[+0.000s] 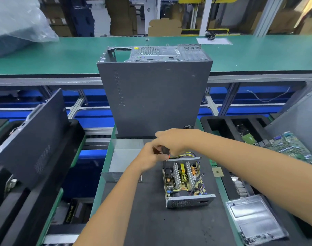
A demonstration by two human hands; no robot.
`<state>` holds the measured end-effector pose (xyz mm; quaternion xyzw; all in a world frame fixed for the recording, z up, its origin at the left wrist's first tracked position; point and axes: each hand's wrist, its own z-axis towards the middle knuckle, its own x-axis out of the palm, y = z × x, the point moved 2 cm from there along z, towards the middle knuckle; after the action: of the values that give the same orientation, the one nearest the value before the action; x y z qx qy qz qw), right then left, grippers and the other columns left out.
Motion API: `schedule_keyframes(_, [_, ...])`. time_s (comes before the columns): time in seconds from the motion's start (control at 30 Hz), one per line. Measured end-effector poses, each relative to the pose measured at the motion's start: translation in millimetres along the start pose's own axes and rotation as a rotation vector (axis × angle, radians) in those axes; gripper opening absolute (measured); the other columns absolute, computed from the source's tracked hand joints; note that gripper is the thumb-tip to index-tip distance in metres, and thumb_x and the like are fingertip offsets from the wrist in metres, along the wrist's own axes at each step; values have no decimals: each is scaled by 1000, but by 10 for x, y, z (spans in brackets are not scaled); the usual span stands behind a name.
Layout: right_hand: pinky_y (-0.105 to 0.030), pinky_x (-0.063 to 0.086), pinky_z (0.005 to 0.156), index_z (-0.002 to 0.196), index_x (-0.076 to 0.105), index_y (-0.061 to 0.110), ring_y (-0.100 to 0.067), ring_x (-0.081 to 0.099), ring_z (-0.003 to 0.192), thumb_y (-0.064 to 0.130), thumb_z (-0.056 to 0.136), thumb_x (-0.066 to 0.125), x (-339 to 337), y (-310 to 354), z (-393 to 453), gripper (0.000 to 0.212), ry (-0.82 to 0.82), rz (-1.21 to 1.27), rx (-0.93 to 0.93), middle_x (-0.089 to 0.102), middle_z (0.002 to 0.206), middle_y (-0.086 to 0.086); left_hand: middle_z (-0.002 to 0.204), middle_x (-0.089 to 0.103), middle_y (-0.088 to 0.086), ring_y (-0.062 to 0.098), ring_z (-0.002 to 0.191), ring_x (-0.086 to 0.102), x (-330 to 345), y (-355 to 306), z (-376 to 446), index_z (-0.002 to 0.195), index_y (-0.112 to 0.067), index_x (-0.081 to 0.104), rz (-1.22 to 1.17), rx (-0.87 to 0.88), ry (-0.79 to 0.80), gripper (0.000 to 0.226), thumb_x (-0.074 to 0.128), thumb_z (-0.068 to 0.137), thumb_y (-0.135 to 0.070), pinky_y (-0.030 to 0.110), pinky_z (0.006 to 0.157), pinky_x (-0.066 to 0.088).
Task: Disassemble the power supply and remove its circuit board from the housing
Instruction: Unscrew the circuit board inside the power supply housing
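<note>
Both hands, the left hand (150, 155) and right hand (171, 141), are curled round a small black-and-orange object (165, 150) above the opened power supply (186, 181) mid-table, whose fragile circuit board (183, 180) is best gripped by its edges.

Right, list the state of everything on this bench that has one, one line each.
Power supply housing: cover off, open on top.
Circuit board: inside the housing, not yet removed.
Removed cover: lying on the mat left of the housing.
Computer case: closed side facing the camera.
Left hand: grips a small black object.
Right hand: pinches the same object.
</note>
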<state>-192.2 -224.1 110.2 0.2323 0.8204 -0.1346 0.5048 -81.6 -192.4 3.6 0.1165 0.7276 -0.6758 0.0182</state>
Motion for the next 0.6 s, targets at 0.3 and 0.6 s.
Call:
schedule_keyframes(0.3, [-35,51,68,72,53,5,-25,57,57,41,98,39,13,-37,42,46,-33,208,317,60,54,-10,78,59,12,12,68,48,102,-46,8,96,-5,60,49,33,-71,37,82,67,-6,23,64,41])
schedule_keyframes(0.6, [-40,50,65,106,41,13,-27,61,76,22,85,63,7,11,-3,32,57,277,191,50,106,-9,70,63,-8,-1,63,57,50,-29,-12,81,-14,58,121,-12,-57,30,71,70,11,16,63,46])
